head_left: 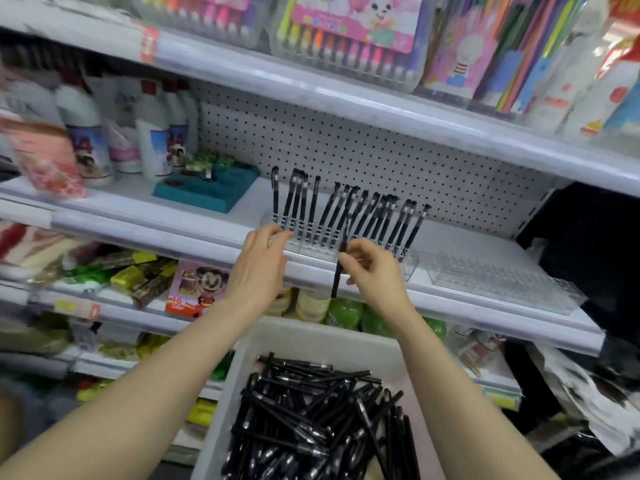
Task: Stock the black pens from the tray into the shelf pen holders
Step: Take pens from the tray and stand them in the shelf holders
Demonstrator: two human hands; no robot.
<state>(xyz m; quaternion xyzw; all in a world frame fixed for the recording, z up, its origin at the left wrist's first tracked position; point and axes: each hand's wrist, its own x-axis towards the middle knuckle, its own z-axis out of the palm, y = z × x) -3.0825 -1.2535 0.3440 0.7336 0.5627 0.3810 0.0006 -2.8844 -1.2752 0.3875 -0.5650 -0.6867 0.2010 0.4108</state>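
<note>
A white tray (298, 336) at the bottom centre holds a heap of black pens (322, 420). On the middle shelf a clear pen holder (408, 266) carries several black pens (346, 213) standing upright. My right hand (375, 268) pinches one black pen (341, 258) held nearly upright in front of the holder and the shelf edge. My left hand (259, 261) reaches with relaxed fingers to the holder's left end and touches it. A second clear pen holder (498, 280) with no pens stands to the right.
A teal tray (207, 190) and white bottles (156, 147) stand on the shelf's left part. Marker sets (346, 32) fill the shelf above. Packaged goods (145, 278) crowd the lower shelves. A dark bag (588, 237) hangs at the right.
</note>
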